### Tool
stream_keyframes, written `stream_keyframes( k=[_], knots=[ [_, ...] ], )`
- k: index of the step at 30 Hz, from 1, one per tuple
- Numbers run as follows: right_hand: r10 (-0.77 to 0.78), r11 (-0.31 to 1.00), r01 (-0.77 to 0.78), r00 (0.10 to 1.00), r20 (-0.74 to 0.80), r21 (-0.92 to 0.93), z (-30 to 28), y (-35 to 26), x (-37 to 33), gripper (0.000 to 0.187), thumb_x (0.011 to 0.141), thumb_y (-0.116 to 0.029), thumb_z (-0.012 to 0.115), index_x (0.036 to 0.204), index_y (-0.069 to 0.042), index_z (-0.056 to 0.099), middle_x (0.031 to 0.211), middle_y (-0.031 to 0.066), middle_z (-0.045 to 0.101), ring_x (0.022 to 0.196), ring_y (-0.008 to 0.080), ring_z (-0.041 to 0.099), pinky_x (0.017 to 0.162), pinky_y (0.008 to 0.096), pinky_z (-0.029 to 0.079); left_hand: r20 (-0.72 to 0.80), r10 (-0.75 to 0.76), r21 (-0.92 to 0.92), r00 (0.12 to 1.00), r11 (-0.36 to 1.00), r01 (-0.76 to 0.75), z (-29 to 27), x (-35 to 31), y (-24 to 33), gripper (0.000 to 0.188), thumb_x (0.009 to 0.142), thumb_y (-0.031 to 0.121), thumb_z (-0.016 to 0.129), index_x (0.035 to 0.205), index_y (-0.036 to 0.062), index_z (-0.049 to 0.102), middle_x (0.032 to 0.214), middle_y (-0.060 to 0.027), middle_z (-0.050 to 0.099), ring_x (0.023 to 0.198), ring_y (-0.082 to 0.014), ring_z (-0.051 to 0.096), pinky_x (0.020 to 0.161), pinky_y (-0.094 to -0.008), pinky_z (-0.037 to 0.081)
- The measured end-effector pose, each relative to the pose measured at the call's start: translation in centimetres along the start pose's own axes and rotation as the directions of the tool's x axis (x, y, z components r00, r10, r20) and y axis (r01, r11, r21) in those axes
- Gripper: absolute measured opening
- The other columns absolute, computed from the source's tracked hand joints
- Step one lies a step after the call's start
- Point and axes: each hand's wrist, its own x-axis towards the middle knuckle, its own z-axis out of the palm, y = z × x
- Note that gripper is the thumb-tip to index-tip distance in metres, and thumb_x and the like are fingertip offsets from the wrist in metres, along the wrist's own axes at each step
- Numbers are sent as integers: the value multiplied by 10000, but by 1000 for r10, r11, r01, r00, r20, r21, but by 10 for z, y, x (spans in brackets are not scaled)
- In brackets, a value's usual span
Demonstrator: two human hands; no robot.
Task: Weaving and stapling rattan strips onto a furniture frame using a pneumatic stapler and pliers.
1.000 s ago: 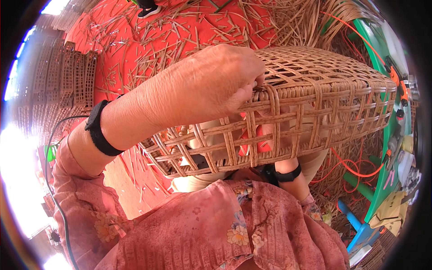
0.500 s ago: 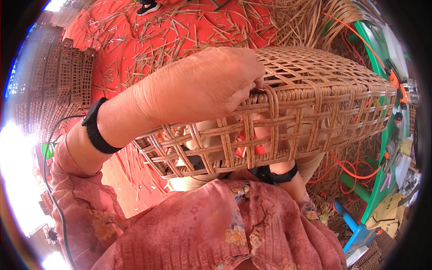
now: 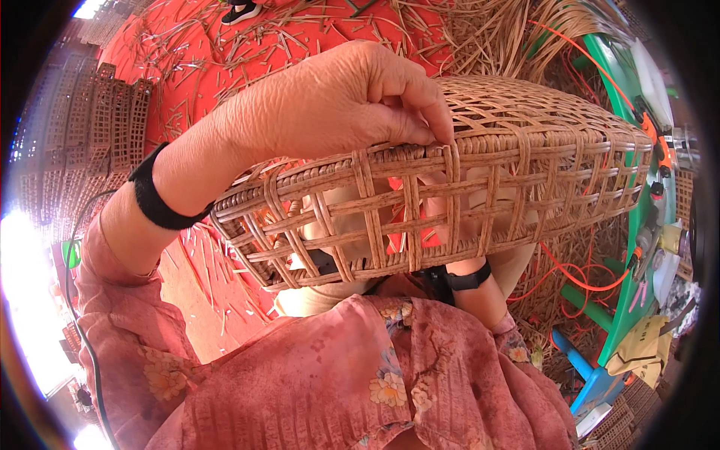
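A brown woven basket (image 3: 517, 169) lies on its side across my lap, its open-lattice wall facing me and its closer weave on top. My left hand (image 3: 352, 101), with a black band on its wrist, reaches over from the left. Its thumb and index finger pinch a strip at the basket's upper edge, by an upright wrap. My right arm, also banded in black, goes up behind the lattice wall. Parts of my right hand (image 3: 436, 206) show through the gaps, but its fingers are hidden.
Cut strips (image 3: 277, 45) litter the red floor ahead. Long loose strips (image 3: 502, 37) lie at the far right. A green bench (image 3: 622, 315) with tools and an orange hose (image 3: 574, 274) runs down the right, near a blue stool (image 3: 596, 386). Baskets (image 3: 112, 120) stand stacked at left.
My left hand has risen at the wrist and turned from a curled fist to a fingertip pinch at the basket's edge. The basket has shifted slightly left.
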Motion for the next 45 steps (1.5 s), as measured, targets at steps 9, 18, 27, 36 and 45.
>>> stream_keyframes(
  k=[9, 18, 27, 36, 45],
  knots=[
    [-20, 994, 18, 1000, 21, 105, -6, 10, 4, 437, 958, -223, 571, 1312, -7, 432, 1269, 138, 527, 1115, 251, 560, 989, 399, 480, 111, -40, -43, 993, 998, 45, -7, 8, -3, 168, 881, 84, 652, 1036, 43, 704, 952, -39, 656, 929, -123, 598, 820, -265, 468],
    [-23, 974, 13, 999, 45, 224, -10, 17, 6, 434, 964, -219, 560, 1316, -7, 422, 1270, 136, 521, 1150, 258, 532, 1009, 410, 463, 194, 2, -89, 981, 996, 16, -9, 9, -4, 140, 885, 108, 654, 1002, 56, 710, 965, -35, 637, 979, -142, 564, 855, -283, 443],
    [-38, 939, 21, 998, 43, 343, -16, 22, 7, 431, 970, -216, 548, 1320, -7, 411, 1272, 134, 515, 1184, 264, 505, 1029, 422, 445, 137, -87, -249, 987, 961, 119, -5, 13, -3, 112, 892, 158, 647, 886, 47, 636, 958, -15, 595, 895, -112, 536, 791, -263, 432],
    [-114, 870, 100, 993, 0, 483, -19, 25, 6, 427, 976, -213, 536, 1324, -6, 400, 1273, 132, 509, 1219, 271, 477, 1050, 433, 427, 24, -323, 19, 946, 946, 323, -16, 5, 36, 123, 866, 139, 673, 877, 17, 662, 790, 41, 604, 725, -20, 518, 612, -190, 393],
    [-460, 204, 253, 877, 135, -946, -4, -5, 2, 282, 997, -225, 506, 1191, -31, 572, 1160, 71, 582, 1117, 191, 536, 924, 375, 476, 36, -291, 306, 956, 914, 267, -11, 9, 40, 120, 828, 106, 673, 818, -6, 631, 700, 29, 522, 652, -36, 478, 567, -229, 394]
  ],
)
